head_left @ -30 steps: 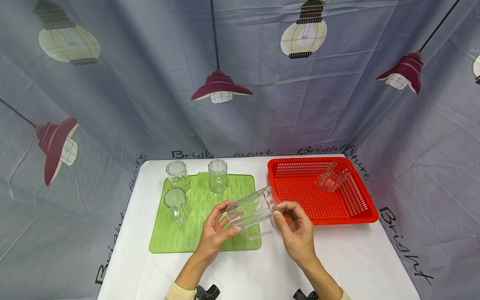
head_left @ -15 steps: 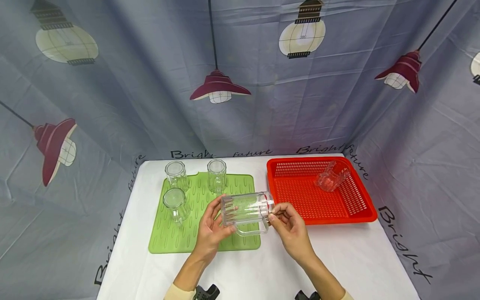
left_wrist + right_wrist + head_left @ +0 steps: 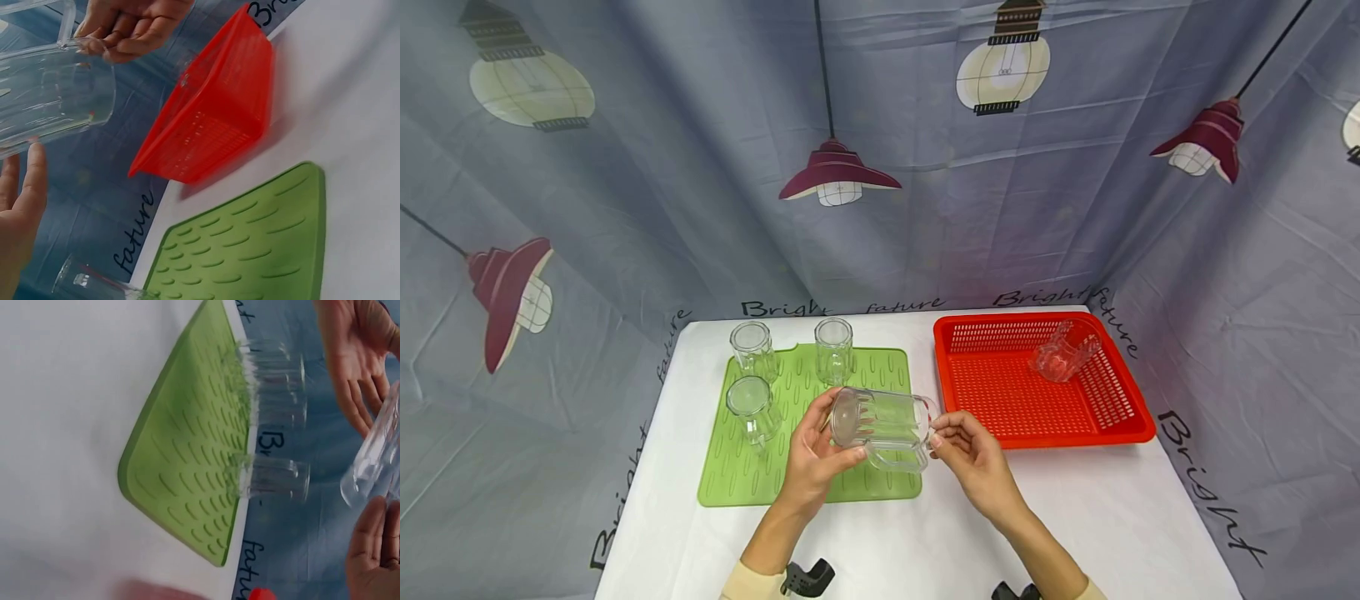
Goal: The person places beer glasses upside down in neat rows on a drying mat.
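A clear glass mug [image 3: 891, 418] lies sideways in the air between both hands, over the front right part of the green mat [image 3: 730, 483]. My left hand [image 3: 811, 467] grips its left end, thumb in front and fingers behind. At the other end my right hand [image 3: 981, 468] pinches the edge with thumb and fingertips. The mug's handle hangs toward the front. In the left wrist view the right fingers [image 3: 140, 40] touch the mug's edge close to the handle. The right wrist view shows the mug [image 3: 378, 459] partly, between the two hands.
Three more glass mugs stand on the mat: one at the back left [image 3: 752, 348], one before it [image 3: 751, 400] and one at the back middle [image 3: 834, 354]. A red plastic basket [image 3: 1045, 442] stands right, with a glass mug [image 3: 1063, 354] lying tilted inside. A printed curtain [image 3: 880, 250] hangs behind.
The held mug has turned from slanting up at the right to nearly level, its left end swinging to face the head camera more. Both hands have shifted slightly left.
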`<state>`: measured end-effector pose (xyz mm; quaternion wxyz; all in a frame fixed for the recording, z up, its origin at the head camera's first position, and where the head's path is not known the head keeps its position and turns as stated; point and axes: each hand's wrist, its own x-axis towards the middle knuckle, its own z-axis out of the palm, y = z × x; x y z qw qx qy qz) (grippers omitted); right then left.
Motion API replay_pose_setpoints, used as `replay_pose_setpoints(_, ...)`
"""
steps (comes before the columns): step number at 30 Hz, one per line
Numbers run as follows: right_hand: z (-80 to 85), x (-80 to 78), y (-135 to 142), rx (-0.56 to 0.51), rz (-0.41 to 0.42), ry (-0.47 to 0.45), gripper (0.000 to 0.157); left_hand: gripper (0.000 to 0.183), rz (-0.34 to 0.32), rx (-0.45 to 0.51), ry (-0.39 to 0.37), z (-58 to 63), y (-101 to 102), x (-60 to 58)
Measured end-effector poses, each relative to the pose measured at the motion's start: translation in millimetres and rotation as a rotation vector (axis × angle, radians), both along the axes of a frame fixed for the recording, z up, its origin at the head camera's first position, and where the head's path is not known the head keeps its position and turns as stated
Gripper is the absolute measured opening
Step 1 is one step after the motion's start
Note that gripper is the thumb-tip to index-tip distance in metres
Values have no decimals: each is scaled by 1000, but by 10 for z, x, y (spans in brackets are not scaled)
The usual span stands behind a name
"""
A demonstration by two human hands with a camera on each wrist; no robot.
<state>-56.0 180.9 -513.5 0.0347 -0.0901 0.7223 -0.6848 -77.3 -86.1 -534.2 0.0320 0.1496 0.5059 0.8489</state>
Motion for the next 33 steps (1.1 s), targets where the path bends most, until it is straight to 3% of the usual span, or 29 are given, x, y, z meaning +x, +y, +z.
replay_pose_setpoints(7,-13,-5,119,58,-55,-32,28,84,-5,-90,59,13,-74,-33)
replay_pose_setpoints(13,-1,-6,232,83,-94,-14,33,85,62,-225,70,-39,-161,-70)
replay_pose_setpoints(20,-19,10,354,48,-117,15,34,86,199,-366,5,-146,-321,-177)
replay_pose_setpoints(26,-42,33,437,73,-141,0,30,87,289,-388,-63,-215,-416,-254)
replay_pose_setpoints(33,-51,48,465,62,-159,-16,29,87,338,-413,-81,-311,-420,-333)
